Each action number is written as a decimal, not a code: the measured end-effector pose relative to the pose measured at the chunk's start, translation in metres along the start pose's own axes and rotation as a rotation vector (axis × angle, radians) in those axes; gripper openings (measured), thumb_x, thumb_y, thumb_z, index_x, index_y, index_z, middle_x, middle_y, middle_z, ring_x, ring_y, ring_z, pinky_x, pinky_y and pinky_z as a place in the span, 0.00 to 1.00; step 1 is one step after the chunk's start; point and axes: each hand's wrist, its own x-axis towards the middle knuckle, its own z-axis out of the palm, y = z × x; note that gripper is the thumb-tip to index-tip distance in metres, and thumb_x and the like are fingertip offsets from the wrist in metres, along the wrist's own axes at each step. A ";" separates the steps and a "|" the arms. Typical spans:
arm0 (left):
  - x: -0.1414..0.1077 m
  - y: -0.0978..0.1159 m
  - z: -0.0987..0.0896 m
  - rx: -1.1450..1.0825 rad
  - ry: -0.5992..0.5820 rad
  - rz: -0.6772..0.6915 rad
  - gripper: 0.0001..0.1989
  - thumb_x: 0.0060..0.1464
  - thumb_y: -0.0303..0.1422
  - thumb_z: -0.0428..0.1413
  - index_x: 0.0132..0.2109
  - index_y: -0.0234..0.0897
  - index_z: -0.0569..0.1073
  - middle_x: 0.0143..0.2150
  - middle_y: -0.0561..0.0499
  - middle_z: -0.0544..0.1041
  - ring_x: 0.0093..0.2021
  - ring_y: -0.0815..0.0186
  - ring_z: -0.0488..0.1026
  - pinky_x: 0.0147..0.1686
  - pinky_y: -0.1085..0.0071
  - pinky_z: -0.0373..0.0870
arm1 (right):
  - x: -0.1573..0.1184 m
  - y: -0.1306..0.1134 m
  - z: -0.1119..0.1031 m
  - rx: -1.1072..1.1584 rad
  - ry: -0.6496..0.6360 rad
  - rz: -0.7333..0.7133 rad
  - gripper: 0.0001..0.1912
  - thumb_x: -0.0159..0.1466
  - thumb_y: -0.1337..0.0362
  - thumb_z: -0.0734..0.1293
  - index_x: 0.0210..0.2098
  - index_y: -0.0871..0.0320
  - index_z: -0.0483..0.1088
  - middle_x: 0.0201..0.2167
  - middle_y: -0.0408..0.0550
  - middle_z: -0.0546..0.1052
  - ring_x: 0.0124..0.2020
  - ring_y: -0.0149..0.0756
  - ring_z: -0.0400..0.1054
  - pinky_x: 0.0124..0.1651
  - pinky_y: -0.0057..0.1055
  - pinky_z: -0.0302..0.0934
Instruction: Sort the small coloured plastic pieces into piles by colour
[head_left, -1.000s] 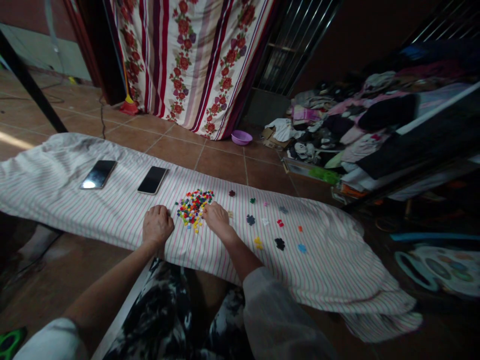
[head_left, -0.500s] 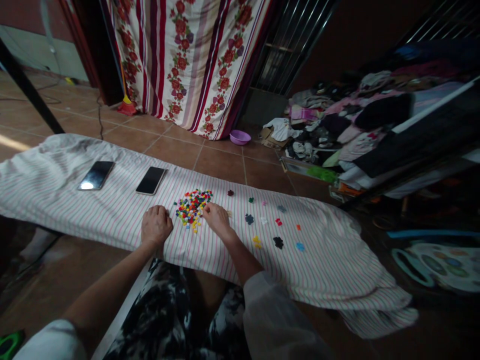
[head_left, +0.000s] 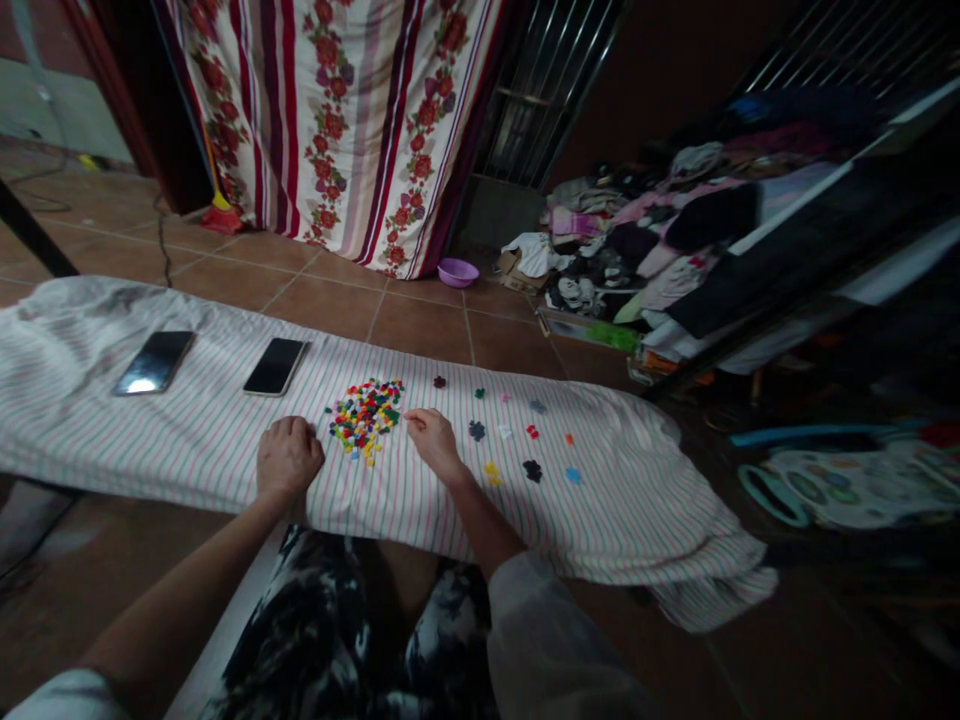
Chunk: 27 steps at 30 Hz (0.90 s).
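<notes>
Hands [head_left: 289, 457] [head_left: 433, 440] flank bead pile [head_left: 362, 414] beside 2 phones [head_left: 275, 366].

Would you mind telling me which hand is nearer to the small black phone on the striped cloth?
Left. The left hand rests fisted just below the black phone; the right hand lies beyond the bead pile.

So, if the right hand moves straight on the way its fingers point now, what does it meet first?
Most likely the pile of coloured beads: the right hand points left toward it, fingertips almost at its edge.
</notes>
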 end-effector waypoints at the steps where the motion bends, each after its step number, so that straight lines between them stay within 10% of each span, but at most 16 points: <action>1: 0.000 0.000 0.000 0.002 0.001 0.000 0.08 0.55 0.32 0.47 0.37 0.36 0.70 0.37 0.40 0.74 0.43 0.52 0.69 0.43 0.58 0.61 | -0.001 0.005 -0.005 0.007 0.016 0.001 0.14 0.62 0.70 0.61 0.42 0.55 0.77 0.41 0.47 0.78 0.43 0.33 0.71 0.49 0.28 0.62; 17: -0.001 -0.001 0.003 -0.017 0.011 -0.011 0.09 0.55 0.33 0.46 0.37 0.37 0.70 0.38 0.40 0.74 0.43 0.53 0.69 0.41 0.60 0.60 | -0.012 0.112 -0.096 -0.132 0.323 0.255 0.19 0.57 0.73 0.58 0.41 0.58 0.78 0.41 0.53 0.79 0.46 0.39 0.71 0.55 0.35 0.62; 27: -0.001 -0.001 0.002 0.005 0.014 0.007 0.10 0.55 0.33 0.46 0.38 0.36 0.70 0.38 0.39 0.74 0.42 0.53 0.69 0.41 0.59 0.61 | -0.014 0.132 -0.101 -0.296 0.255 0.334 0.21 0.59 0.76 0.58 0.44 0.61 0.78 0.43 0.55 0.79 0.47 0.38 0.72 0.54 0.31 0.62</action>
